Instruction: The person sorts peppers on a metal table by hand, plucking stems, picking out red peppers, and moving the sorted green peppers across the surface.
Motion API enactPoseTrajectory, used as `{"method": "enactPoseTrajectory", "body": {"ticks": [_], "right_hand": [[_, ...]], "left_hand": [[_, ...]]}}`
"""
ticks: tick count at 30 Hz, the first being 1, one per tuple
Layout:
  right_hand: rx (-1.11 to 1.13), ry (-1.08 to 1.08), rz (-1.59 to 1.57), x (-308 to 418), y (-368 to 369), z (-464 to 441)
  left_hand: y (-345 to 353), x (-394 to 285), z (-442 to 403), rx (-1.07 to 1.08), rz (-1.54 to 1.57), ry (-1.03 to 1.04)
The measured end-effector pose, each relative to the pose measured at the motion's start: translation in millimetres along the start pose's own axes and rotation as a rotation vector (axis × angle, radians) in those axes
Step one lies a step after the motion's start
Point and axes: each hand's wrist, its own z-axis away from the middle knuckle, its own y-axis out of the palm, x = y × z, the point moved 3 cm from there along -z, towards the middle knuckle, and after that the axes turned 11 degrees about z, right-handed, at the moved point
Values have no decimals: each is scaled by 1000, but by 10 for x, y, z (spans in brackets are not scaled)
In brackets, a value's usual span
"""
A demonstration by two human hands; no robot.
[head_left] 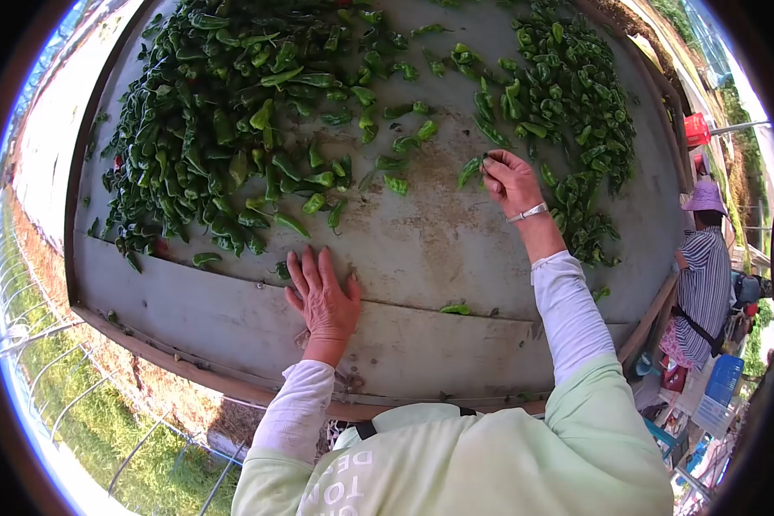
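Note:
My right hand [512, 181] is closed, pinching a green pepper [469, 171] by one end above the metal table [421, 249]. A silvery bracelet circles that wrist. Palm down with fingers spread, my left hand [324, 297] lies flat on the table near its front seam. A small green pepper [282, 270] lies just beside its fingertips. The large pile of green peppers [206, 129] spreads over the left side. To the right of my right hand lies a smaller pile of green peppers [576, 103].
Loose peppers [396, 184] are scattered between the two piles, and one pepper [456, 309] lies near the front. A raised wooden edge [172, 354] borders the table. At the right, a person in a striped top [701, 275] stands near a blue crate [724, 380].

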Motion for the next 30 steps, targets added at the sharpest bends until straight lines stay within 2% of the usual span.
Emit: {"method": "enactPoseTrajectory", "body": {"ticks": [4,7,9,11,13,15,16,18,22,24,25,27,28,30], "right_hand": [[-67,55,-100,-438,-280,979],[-89,162,-51,-765,-352,1903],[-24,258,144,-929,-368,2528],[-63,417,159,-1218,-411,3214],[-107,561,328,-1628,-463,3904],[-54,691,548,-2018,-385,4482],[-69,692,539,-2212,-373,4664],[111,55,1250,-2356,-258,4830],[-29,209,1165,-1777,-14,4178],[109,391,1324,-1620,32,4055],[111,386,1329,-1531,35,3986],[-55,402,1056,-1385,34,3886],[-153,285,874,-1302,76,3777],[-263,148,1025,-1104,163,3415]], "left_hand": [[2,-14,0,-2,-26,1],[19,-12,21,-37,-33,25],[52,13,39,-13,-50,43],[43,16,33,-31,-49,62],[34,10,31,-30,-48,53],[48,20,37,-23,-42,70],[47,34,37,-29,-44,72],[52,52,35,-26,-36,93],[80,91,38,-35,1,108],[67,93,31,-18,7,112],[62,96,31,-4,11,104],[58,74,59,23,37,95],[15,78,43,38,53,91],[-6,92,35,56,92,83]]}}
